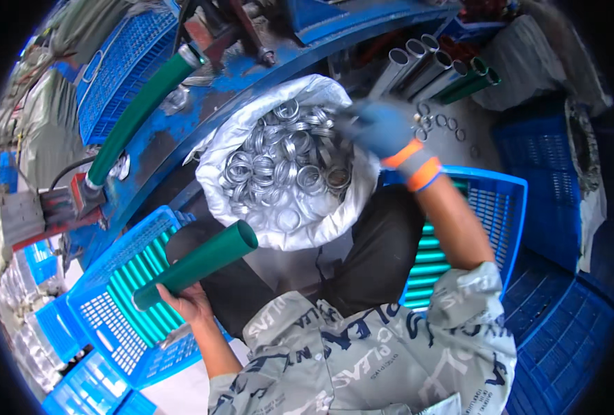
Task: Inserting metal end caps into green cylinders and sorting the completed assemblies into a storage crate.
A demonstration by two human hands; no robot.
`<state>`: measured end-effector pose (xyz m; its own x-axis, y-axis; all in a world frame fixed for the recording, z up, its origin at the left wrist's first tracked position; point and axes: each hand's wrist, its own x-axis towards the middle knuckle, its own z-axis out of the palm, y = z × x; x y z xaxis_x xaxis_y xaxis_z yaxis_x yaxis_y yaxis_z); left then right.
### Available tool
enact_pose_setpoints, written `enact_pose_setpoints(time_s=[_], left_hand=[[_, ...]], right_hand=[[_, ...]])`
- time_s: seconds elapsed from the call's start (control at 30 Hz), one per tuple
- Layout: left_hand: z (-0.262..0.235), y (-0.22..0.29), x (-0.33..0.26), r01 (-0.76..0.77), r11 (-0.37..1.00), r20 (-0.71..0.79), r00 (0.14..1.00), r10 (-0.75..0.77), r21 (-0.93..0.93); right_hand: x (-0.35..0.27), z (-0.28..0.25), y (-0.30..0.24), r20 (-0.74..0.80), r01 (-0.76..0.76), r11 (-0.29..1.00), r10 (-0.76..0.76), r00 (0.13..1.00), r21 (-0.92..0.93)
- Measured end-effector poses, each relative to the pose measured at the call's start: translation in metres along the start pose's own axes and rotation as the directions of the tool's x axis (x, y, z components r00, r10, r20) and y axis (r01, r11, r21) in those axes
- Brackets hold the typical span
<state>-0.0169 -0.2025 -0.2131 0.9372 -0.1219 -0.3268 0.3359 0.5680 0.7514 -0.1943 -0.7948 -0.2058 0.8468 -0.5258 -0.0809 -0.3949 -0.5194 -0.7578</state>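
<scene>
A smooth green tube (206,260) lies in the grip of my left hand (187,303), which is bare and wraps its lower end. The tube tilts up to the right, its open end near the front edge of a white sack (213,183). Many shiny metal rings (269,162) fill this sack, which stands in front of my knees. My right hand (383,130), in a blue-grey glove with an orange wristband, is over the sack's right rim. Motion smears its fingers, so whether they hold anything cannot be made out.
Blue crates with green tubes stand at my left (106,346) and right (515,207). Steel and green tubes (418,66) stand upright at the far right, near loose rings (445,123) on the floor. A curved blue bench (161,142) bearing another green tube (141,114) runs along the far left.
</scene>
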Motion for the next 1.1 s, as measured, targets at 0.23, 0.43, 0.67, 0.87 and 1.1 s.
enact_pose_setpoints(time_s=[0.23, 0.43, 0.67, 0.87, 1.1], left_hand=[[-0.027, 0.025, -0.014, 0.037, 0.996, 0.038, 0.999, -0.034, -0.082], [-0.037, 0.045, -0.03, 0.042, 0.996, 0.04, 0.998, -0.039, -0.074], [-0.053, 0.061, -0.043, 0.032, 0.994, -0.005, 0.999, -0.033, -0.101], [-0.035, 0.05, -0.046, 0.064, 0.994, 0.059, 0.996, -0.059, -0.09], [-0.041, 0.047, -0.045, 0.084, 0.993, 0.095, 0.993, -0.076, -0.081]], right_hand=[[-0.07, 0.179, -0.042, 0.286, 0.221, 0.711, -0.029, 0.958, -0.667], [-0.111, 0.203, -0.053, 0.027, 0.084, 0.828, -0.083, 0.996, -0.554], [-0.213, 0.153, -0.209, -0.139, 0.128, 0.614, -0.03, 0.99, 0.779], [-0.25, 0.113, -0.257, -0.22, 0.214, 0.394, -0.03, 0.975, 0.894], [-0.252, 0.11, -0.255, -0.389, 0.366, 0.728, -0.147, 0.909, 0.58]])
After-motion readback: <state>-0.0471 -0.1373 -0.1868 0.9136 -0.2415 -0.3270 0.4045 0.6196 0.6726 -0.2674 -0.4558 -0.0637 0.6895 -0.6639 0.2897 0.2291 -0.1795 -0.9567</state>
